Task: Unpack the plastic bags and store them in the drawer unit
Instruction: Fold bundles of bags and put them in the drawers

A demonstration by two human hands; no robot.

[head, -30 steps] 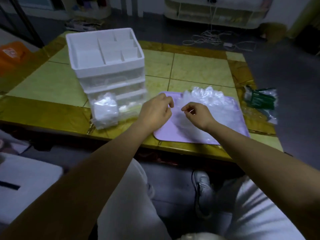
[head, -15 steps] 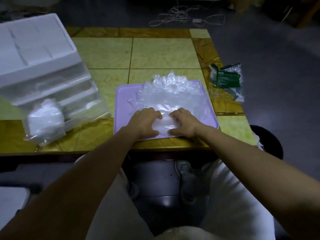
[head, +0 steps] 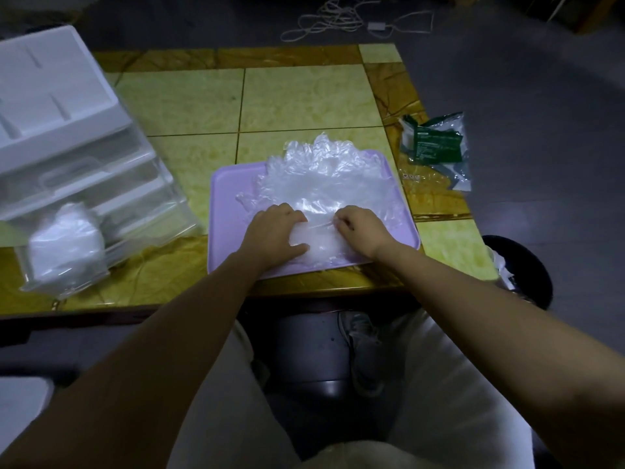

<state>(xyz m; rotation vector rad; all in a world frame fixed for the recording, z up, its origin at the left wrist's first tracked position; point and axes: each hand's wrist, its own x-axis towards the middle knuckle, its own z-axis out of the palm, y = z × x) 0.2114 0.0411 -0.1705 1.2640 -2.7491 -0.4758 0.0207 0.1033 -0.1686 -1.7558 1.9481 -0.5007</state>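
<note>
The scene is dim and bluish, with soft light falling from above. Faint glare shines on the crumpled plastic bags [head: 324,184] and the glossy table [head: 304,96]. The drawer unit [head: 67,137] looks blurred, and wide-angle distortion bends the frame's edges.

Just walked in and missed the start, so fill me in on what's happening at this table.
A person is sorting loose clear plastic bags heaped on a purple tray. The left hand and right hand press on the near edge of the pile, gathering it. The drawer unit stands at the left with a still-packed bundle against its front. Torn green packaging lies at the table's right edge.
</note>
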